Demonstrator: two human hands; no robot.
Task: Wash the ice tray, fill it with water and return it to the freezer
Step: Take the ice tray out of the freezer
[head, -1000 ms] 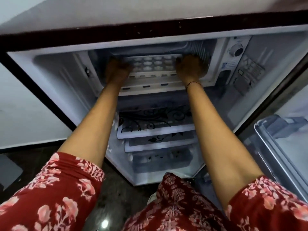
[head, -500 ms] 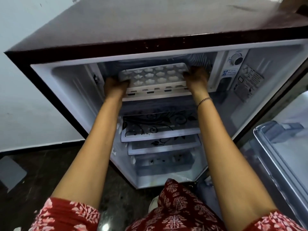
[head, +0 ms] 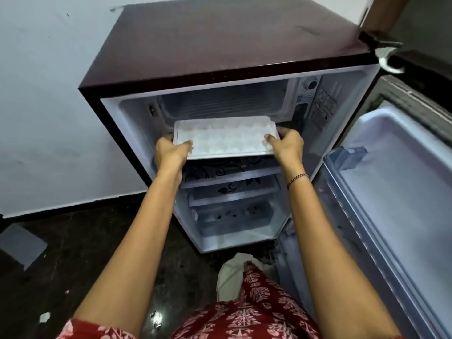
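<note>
We look down on a small dark maroon fridge [head: 220,45] that fills the middle and upper part of the frame, standing against a pale wall [head: 49,94] on a dark floor [head: 73,241]. Its door [head: 391,179] hangs wide open along the right side, showing a white inner liner. At the top of the cabinet we see the freezer compartment [head: 220,101], open to us, and below it two shelves [head: 232,172] with a black floral print and a clear drawer [head: 234,216] at the bottom. The white ice tray [head: 225,138] sits in the centre of the frame, just in front of the freezer compartment's mouth and above the upper shelf, its cells facing up; whether its far edge touches the freezer's lip we cannot tell. Our left hand [head: 171,152] grips the tray's left end, thumb on top and fingers hidden beneath. Our right hand [head: 286,145] grips the right end the same way, thumb lying on the rim. A thin beaded bracelet [head: 297,178] circles the right wrist, and a round dial [head: 311,84] sits at the cabinet's upper right.
</note>
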